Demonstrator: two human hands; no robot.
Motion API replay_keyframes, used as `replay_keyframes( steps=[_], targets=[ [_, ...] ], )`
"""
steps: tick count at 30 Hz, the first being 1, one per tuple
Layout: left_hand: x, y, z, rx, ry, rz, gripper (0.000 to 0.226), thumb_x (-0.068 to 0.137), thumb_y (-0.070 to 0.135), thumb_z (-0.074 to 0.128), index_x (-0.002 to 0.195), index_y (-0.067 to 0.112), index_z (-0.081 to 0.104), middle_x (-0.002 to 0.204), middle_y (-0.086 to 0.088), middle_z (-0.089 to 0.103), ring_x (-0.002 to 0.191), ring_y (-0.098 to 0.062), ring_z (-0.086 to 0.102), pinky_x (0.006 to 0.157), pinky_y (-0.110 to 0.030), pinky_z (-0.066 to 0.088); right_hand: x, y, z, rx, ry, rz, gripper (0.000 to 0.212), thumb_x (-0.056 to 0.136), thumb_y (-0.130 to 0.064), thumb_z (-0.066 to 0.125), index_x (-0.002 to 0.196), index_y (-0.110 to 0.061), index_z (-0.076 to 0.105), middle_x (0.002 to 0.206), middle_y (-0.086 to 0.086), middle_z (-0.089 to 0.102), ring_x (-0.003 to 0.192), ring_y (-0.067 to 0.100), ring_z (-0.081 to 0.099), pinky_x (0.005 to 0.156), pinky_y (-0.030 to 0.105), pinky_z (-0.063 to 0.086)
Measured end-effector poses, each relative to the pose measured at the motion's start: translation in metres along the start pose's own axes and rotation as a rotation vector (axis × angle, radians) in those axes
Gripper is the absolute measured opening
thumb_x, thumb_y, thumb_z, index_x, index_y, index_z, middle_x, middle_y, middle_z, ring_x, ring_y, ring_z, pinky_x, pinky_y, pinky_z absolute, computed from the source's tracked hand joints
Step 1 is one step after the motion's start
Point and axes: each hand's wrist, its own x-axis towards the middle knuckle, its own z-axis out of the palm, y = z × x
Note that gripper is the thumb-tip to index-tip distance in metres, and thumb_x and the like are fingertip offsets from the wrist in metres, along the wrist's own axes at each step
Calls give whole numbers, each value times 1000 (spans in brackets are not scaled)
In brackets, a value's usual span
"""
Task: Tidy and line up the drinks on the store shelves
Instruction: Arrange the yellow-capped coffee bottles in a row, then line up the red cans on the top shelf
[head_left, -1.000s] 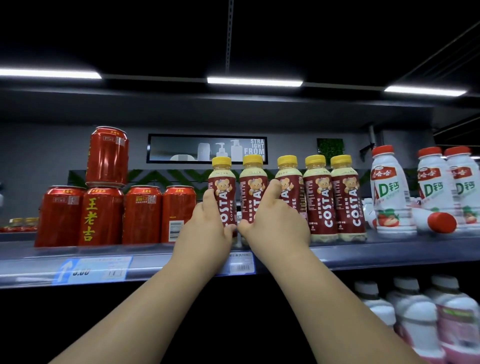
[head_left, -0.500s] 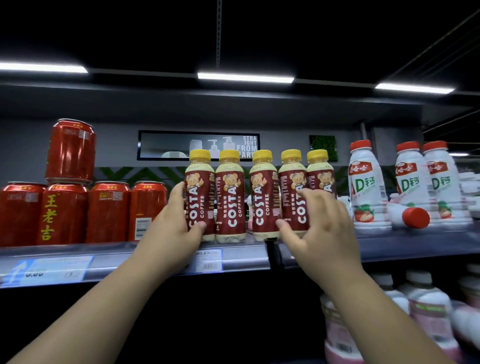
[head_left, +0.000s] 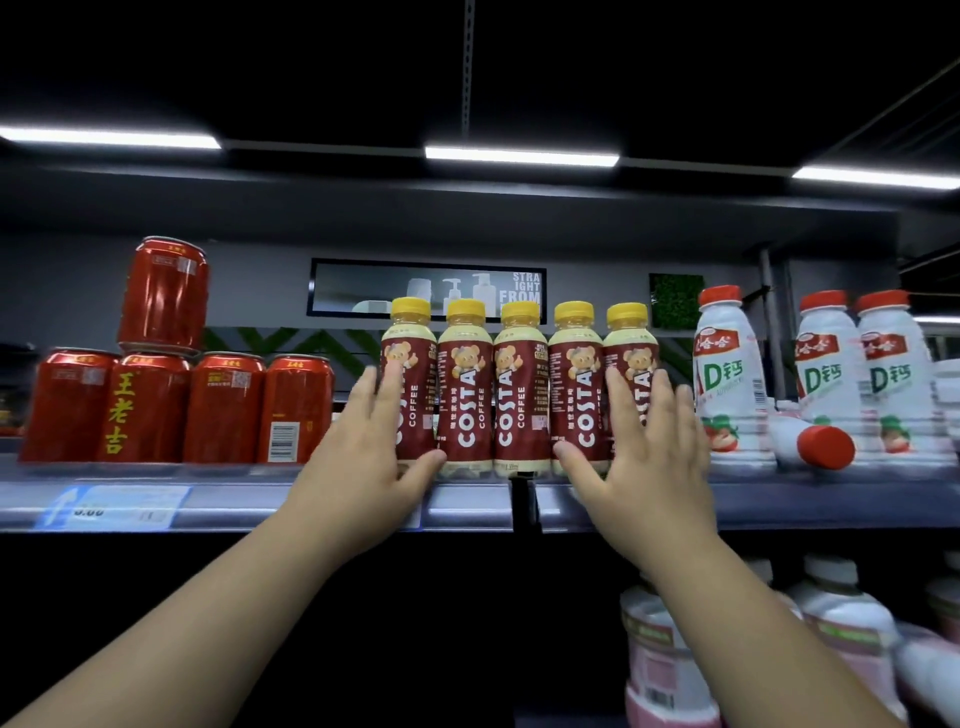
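Several Costa coffee bottles (head_left: 519, 389) with yellow caps stand upright in a tight row at the shelf's (head_left: 467, 501) front edge. My left hand (head_left: 363, 457) lies with straight fingers against the leftmost bottle (head_left: 415, 364). My right hand (head_left: 644, 447) lies flat with spread fingers against the rightmost bottle (head_left: 631, 353), thumb low by the neighbouring bottle's base. Both hands bracket the row from its two ends.
Red herbal-tea cans (head_left: 223, 410) stand left of the row, one can (head_left: 163, 293) stacked on top. White AD-calcium milk bottles (head_left: 727, 384) stand to the right, one bottle (head_left: 810, 441) lying on its side. More white bottles (head_left: 841, 618) fill the shelf below.
My hands moved apart from the middle bottles to the two ends of the Costa row. The fingers have straightened from a curled grip. The bottles now stand closer together.
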Motion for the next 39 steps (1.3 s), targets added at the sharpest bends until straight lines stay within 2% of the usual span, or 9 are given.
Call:
replay_keyframes(
  steps=[2,4,8,13,16,21,28,32,39],
  targets=[
    [-10,5,6,185,42,121,95,87,74,43,153,40,-18,164,4,-17,152,-20,-5,119,-38,6,-7,-7,2,-34,20,-104,89,86,-80,24,153,-38,-18,163,5,-25,149,27,-27,121,50,-13],
    [-20,8,11,247,72,200,89,83,79,26,154,41,-14,164,2,-18,151,-19,-12,117,-34,-3,-16,-22,6,24,34,-222,89,84,-78,24,155,-38,-10,166,5,-17,150,25,-23,120,48,-13],
    [-31,-5,2,254,122,181,85,81,74,23,156,38,7,166,-3,-2,151,-20,-6,114,-29,-8,-33,-69,14,257,30,-389,79,83,-65,38,153,-39,13,165,6,14,151,24,9,120,44,14],
    [-41,-52,-40,301,145,104,78,90,66,39,155,40,5,165,0,-6,150,-17,-8,112,-27,-7,-44,-142,19,427,-104,-487,77,90,-55,51,154,-48,7,165,-14,-2,149,5,-2,116,27,8],
    [-46,-84,-62,331,189,84,81,83,66,37,155,36,14,164,-3,5,150,-22,1,115,-31,-1,-42,-182,23,479,-167,-456,78,93,-47,57,154,-46,9,164,-16,-1,150,6,1,119,33,15],
    [-37,-133,-91,359,202,67,78,85,61,47,153,35,19,163,-6,11,150,-26,7,119,-41,6,-19,-240,42,591,-120,-303,81,89,-36,65,154,-30,18,153,-5,26,136,16,35,111,35,35],
    [-6,-171,-107,464,207,189,78,82,66,39,152,32,27,161,-11,21,151,-33,4,121,-53,-5,0,-275,64,520,-257,19,101,84,-36,61,155,-35,-11,152,4,32,125,30,49,99,44,43],
    [-10,-184,-92,419,204,220,79,82,68,34,153,36,21,164,-8,14,152,-31,-4,119,-56,-8,-6,-276,69,421,-142,77,115,78,-52,75,154,-32,-8,149,9,30,132,31,44,106,43,37],
    [-5,-194,-85,390,187,225,81,85,73,25,155,39,1,166,-4,-7,148,-29,-24,116,-55,-17,-8,-282,73,326,-145,92,122,77,-59,73,154,-33,-17,152,9,36,132,29,46,105,44,40]
  ],
)
